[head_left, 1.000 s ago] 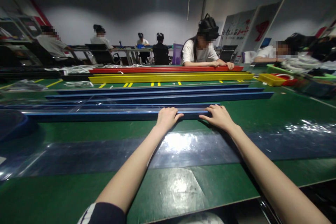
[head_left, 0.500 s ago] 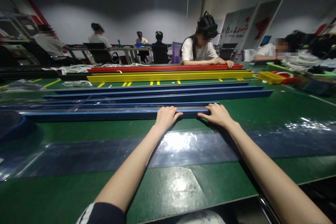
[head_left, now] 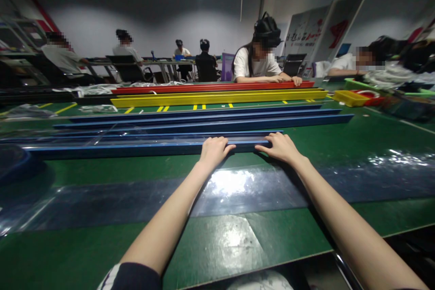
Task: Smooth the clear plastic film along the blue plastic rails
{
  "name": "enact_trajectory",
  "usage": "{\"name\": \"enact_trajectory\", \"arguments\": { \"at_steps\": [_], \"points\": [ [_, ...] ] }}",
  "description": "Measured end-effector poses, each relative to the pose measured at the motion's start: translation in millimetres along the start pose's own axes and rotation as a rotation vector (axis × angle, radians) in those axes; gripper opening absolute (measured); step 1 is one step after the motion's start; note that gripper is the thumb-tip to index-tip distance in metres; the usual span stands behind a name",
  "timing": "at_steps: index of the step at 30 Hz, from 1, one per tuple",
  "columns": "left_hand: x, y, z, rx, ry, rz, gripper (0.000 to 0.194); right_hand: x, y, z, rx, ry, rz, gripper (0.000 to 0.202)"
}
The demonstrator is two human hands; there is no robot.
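A long blue channel strip [head_left: 136, 150] lies crosswise in front of me, with clear plastic film inside it. My left hand [head_left: 214, 148] is closed over its near wall, thumb at the front and fingers over the top. Near the strip's right end my right hand [head_left: 280, 146] grips it the same way, thumb pointing left. A short stretch of the strip shows between both hands. My fingertips inside the channel are hidden. Closer to me, a wide clear plastic sheet [head_left: 136, 199] lies flat beneath my forearms.
Several more blue strips [head_left: 238, 121] lie beyond on the green table [head_left: 340, 154]. Behind them are a yellow strip [head_left: 217, 98] and a red strip [head_left: 190, 88]. A co-worker [head_left: 258, 61] leans over the red strip. A yellow tray [head_left: 350, 99] stands at the right.
The view has shifted very slightly. Both hands keep their hold at the same place on the blue channel strip.
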State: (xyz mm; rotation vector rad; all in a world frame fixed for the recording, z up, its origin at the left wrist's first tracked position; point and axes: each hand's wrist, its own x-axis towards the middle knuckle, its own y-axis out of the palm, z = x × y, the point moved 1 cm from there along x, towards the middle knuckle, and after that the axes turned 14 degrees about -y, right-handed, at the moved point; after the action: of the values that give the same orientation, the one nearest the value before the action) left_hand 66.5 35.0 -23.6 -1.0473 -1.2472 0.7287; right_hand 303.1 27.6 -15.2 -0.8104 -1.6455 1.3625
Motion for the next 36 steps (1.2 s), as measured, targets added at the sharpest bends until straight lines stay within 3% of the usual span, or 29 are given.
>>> {"name": "enact_trajectory", "arguments": {
  "at_steps": [28, 36],
  "points": [
    [-0.5, -2.2, -0.3, 0.003, 0.000, 0.005, 0.046, -0.1, -1.4, -0.3, 0.008, -0.005, 0.001, 0.061],
    [-1.0, -3.7, -1.0, 0.003, 0.000, 0.016, 0.046, 13.1, -8.2, 29.9, 0.010, -0.117, 0.025, 0.047]
  ]
}}
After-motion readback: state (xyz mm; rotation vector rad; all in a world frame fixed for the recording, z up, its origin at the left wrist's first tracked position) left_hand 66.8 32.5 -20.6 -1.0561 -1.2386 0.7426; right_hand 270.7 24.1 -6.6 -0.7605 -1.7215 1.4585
